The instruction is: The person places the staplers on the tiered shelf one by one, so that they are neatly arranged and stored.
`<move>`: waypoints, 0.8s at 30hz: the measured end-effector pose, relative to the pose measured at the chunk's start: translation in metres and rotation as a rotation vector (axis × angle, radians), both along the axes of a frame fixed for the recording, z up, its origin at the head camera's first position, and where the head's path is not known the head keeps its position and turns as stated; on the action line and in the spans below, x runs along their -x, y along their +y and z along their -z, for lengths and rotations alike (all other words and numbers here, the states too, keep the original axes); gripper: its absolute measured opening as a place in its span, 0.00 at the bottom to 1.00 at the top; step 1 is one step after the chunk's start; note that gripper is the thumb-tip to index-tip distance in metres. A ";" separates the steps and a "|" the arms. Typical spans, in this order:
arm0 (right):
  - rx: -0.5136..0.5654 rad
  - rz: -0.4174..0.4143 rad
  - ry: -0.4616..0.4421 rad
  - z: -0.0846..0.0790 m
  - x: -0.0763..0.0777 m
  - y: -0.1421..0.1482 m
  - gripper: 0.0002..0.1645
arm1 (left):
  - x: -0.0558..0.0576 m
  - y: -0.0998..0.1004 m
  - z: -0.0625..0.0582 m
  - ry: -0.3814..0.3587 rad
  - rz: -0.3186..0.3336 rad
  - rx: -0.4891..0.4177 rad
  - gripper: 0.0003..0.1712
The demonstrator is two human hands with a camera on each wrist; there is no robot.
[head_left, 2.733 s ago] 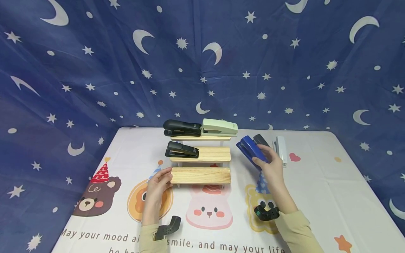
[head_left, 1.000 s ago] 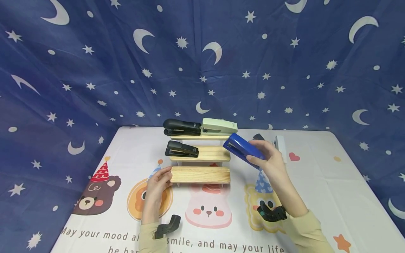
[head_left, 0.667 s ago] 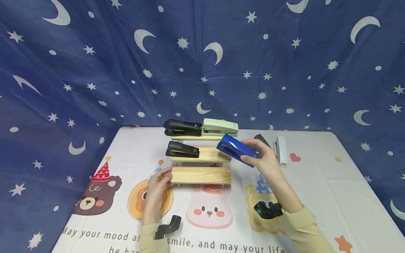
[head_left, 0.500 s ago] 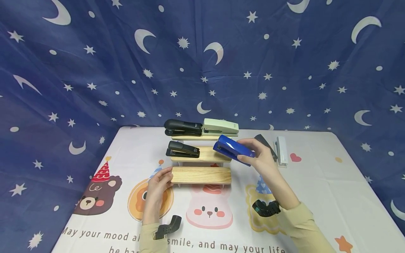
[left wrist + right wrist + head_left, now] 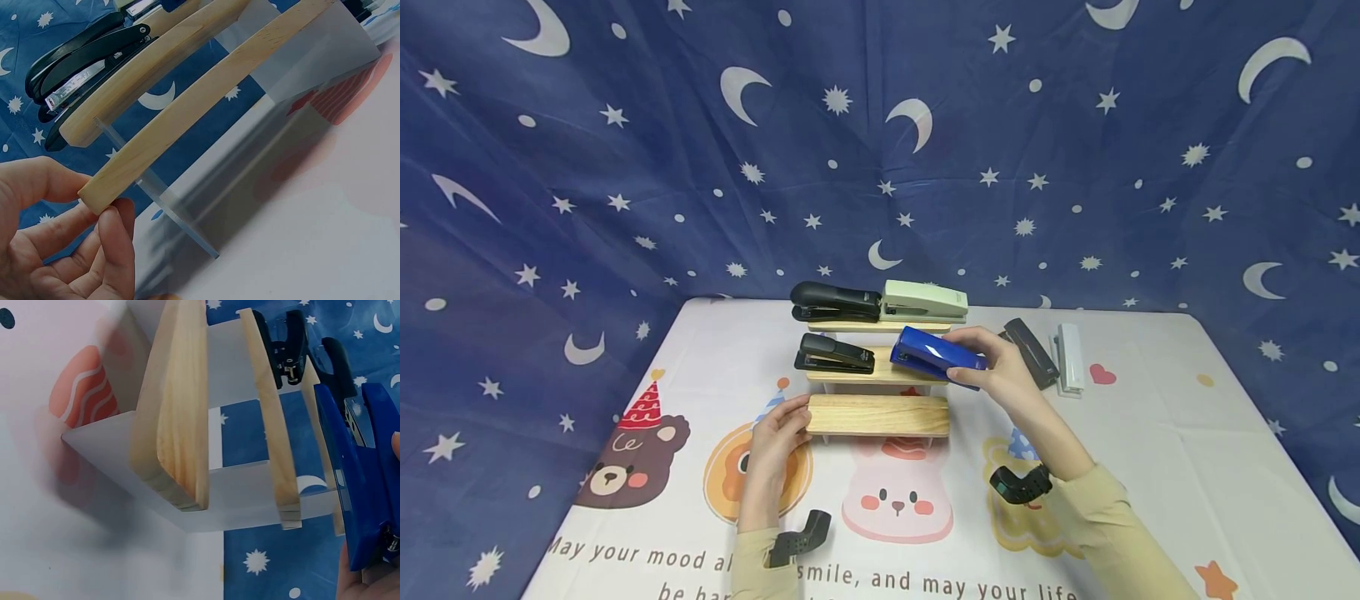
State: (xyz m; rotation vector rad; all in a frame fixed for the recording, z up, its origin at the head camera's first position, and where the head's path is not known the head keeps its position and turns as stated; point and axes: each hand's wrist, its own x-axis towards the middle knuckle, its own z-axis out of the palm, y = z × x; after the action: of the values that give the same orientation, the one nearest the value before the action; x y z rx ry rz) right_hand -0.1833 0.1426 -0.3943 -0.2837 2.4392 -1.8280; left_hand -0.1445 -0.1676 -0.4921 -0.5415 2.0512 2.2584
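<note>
My right hand grips a blue stapler by its right end, tilted over the right part of the middle shelf of a three-step wooden rack. To its left on that shelf lies a small black stapler. On the top shelf a larger black stapler and a pale green stapler lie end to end. My left hand pinches the left end of the lowest shelf; the left wrist view shows thumb and fingers at that board's corner. The right wrist view shows the blue stapler beside the shelf ends.
Right of the rack, a dark grey stapler and a white stapler lie side by side on the printed white tablecloth. A blue star-and-moon curtain hangs behind the table. Clear side panels support the shelves.
My right hand has carried the blue stapler leftward from beside the grey and white staplers to over the middle shelf. The grey stapler has come into fuller view. My left hand has stayed put.
</note>
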 end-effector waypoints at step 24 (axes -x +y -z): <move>-0.080 -0.041 0.008 0.008 0.014 -0.014 0.27 | -0.002 0.000 -0.002 -0.001 0.009 0.008 0.23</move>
State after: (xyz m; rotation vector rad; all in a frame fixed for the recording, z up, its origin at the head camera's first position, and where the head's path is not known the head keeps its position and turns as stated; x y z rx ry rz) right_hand -0.1973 0.1284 -0.4025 -0.3332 2.4842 -1.7120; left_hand -0.1425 -0.1677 -0.4898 -0.5329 2.0596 2.2455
